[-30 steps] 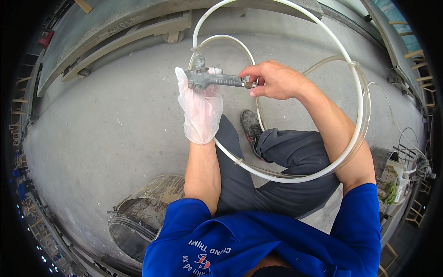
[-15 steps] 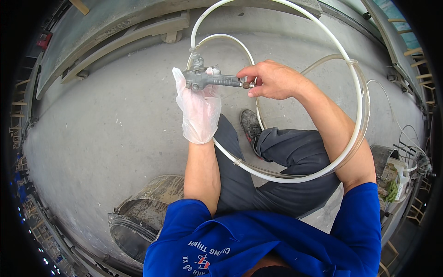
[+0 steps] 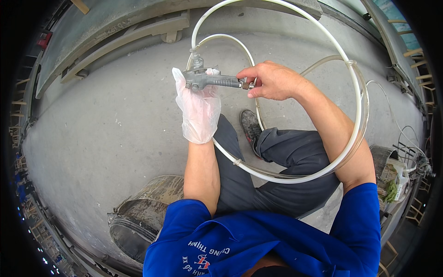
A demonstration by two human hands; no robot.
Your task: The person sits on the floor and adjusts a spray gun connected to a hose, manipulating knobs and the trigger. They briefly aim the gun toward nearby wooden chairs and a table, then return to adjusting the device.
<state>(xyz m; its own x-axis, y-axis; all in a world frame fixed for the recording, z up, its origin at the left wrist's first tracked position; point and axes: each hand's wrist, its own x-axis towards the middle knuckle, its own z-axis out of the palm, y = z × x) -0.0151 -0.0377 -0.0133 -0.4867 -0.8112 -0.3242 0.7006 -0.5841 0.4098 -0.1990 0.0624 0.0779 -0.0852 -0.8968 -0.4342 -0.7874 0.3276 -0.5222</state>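
My left hand point(image 3: 199, 111), in a thin clear plastic glove, holds a grey metal spray gun point(image 3: 210, 80) sideways, its handle end toward the right. The bare fingers of my right hand point(image 3: 272, 81) pinch the small metal hose fitting point(image 3: 248, 85) at the end of that handle. A white hose point(image 3: 339, 39) and a clear tube tied along it make a big loop from the gun, over my right forearm and across my lap. Part of the gun's body is covered by the gloved fingers.
Beneath me is a dusty grey floor point(image 3: 101, 120). A dirty bucket point(image 3: 152, 203) lies by my left elbow. Past my right arm are another bucket point(image 3: 381, 159) and a white container point(image 3: 404, 182). Long grey beams point(image 3: 124, 32) border the floor ahead.
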